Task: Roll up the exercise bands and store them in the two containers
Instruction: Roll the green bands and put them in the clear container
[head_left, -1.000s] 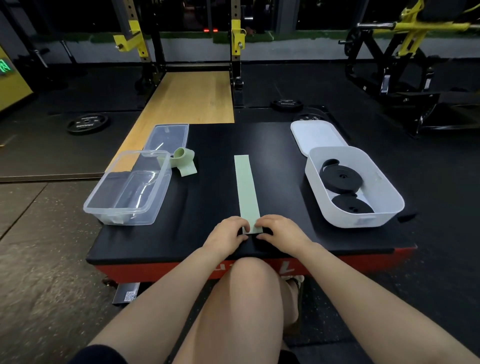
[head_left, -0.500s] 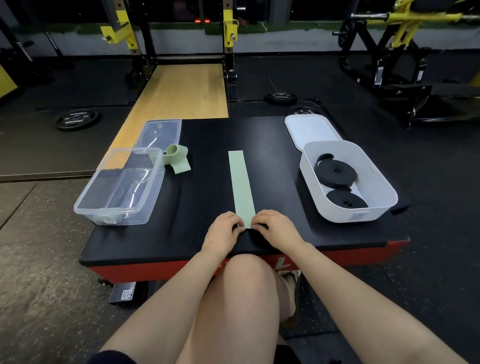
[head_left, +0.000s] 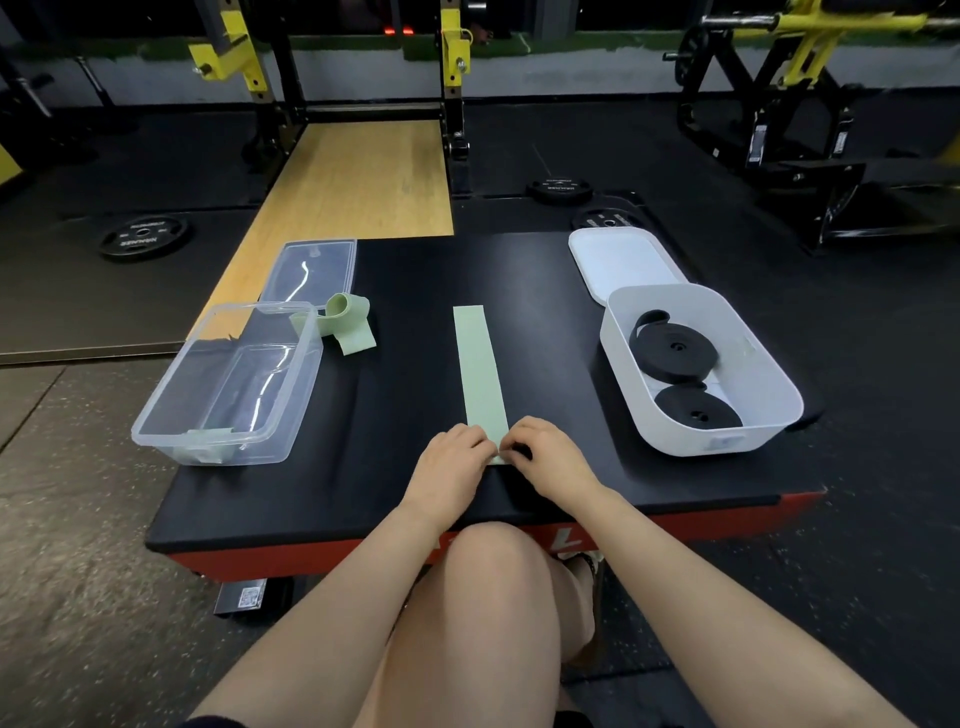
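**Both hands pinch the near end of a flat green band**

A pale green exercise band (head_left: 479, 364) lies flat and straight down the middle of a black padded platform (head_left: 415, 291), running from far to near. The left hand (head_left: 451, 465) and the right hand (head_left: 551, 457) meet at its near end, fingers curled and pinching the band's edge between them, one hand on each side.

To the left stands a clear plastic container (head_left: 228, 384), with a bit of green material visible at its near wall. Its clear lid (head_left: 317, 267) lies flat just beyond it. A second green band (head_left: 345, 322), loosely coiled with one end trailing, sits on the platform just beside the container's far right corner.

To the right stands a white container (head_left: 769, 374) holding two rolled black bands (head_left: 675, 351), one nearer than the other. A white lid (head_left: 621, 260) lies flat behind it, its near edge tucked under the container.

The person's bare knee (head_left: 493, 561) shows below the platform's near edge.
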